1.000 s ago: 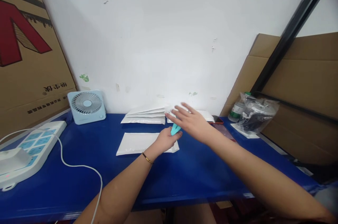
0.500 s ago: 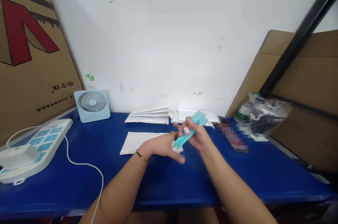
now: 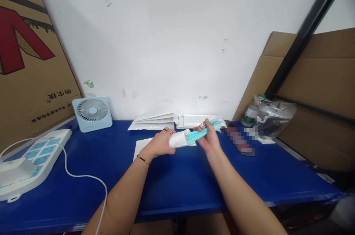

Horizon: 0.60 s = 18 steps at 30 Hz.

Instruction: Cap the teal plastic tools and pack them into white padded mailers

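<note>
Near the middle of the view, my right hand is closed around a bundle of thin turquoise sticks with pale, fluffy-looking tips at the upper right. Their lower left ends meet the mouth of a white, partly see-through sleeve. My left hand grips that sleeve from the left; some of its fingers are hidden behind it. Under and behind my left hand, a white padded envelope lies on the blue table.
White envelopes lie in stacks along the wall. At left are a light blue fan, a power strip and its white cable. A phone, a bottle and a bagged dark item sit at right.
My left hand has turned and closed on the white sleeve, which now shows in full at the sticks' lower ends. The sticks lie flatter. The camera view has shifted slightly right.
</note>
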{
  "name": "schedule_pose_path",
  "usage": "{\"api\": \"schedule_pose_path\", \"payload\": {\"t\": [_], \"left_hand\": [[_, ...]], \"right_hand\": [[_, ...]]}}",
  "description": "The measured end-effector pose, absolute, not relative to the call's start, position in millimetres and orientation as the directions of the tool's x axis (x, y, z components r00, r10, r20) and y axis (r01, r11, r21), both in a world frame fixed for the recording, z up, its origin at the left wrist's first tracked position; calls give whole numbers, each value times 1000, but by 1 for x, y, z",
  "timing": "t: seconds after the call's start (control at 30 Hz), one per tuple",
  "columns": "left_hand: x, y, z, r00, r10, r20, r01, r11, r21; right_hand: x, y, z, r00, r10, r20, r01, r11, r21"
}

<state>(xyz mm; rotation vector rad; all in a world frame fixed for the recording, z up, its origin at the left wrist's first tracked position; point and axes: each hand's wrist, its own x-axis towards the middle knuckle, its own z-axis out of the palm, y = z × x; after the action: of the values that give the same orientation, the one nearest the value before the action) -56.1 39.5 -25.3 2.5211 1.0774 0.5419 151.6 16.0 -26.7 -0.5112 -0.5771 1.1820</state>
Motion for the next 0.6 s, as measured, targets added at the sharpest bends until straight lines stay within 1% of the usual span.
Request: {"api": "schedule_pose_path", "payload": {"t": [0.13, 0.2, 0.27, 0.3, 0.37, 0.43, 0.53, 0.6], "left_hand": [[-51, 33, -16, 602, 724, 338, 474, -664, 578], [-48, 29, -13, 559, 732, 390, 403, -650, 644], [-45, 26, -11, 513, 750, 417, 323, -619, 716], [-44, 25, -10, 493, 759, 425, 273, -598, 753], [-44, 23, -9, 456, 774, 439, 159, -556, 816], [-44, 24, -9, 427, 783, 452, 58, -523, 851], [-47, 27, -12, 402, 797, 450, -27, -481, 876], [-49, 29, -12, 394, 807, 439, -76, -448, 891]], "right_hand": [[150, 13, -8, 304, 946, 110, -714, 302, -631], [142, 9, 7, 279, 954, 106, -703, 279, -654], [130, 4, 24, 233, 962, 141, -659, 263, -705], [122, 2, 32, 208, 963, 170, -612, 264, -745], [107, -2, 49, 145, 959, 243, -451, 282, -847], [94, -4, 64, 4, 957, 292, -250, 283, -926], [86, -5, 82, -164, 950, 268, -28, 267, -963], [90, -6, 90, -221, 936, 273, 30, 286, -958]]}}
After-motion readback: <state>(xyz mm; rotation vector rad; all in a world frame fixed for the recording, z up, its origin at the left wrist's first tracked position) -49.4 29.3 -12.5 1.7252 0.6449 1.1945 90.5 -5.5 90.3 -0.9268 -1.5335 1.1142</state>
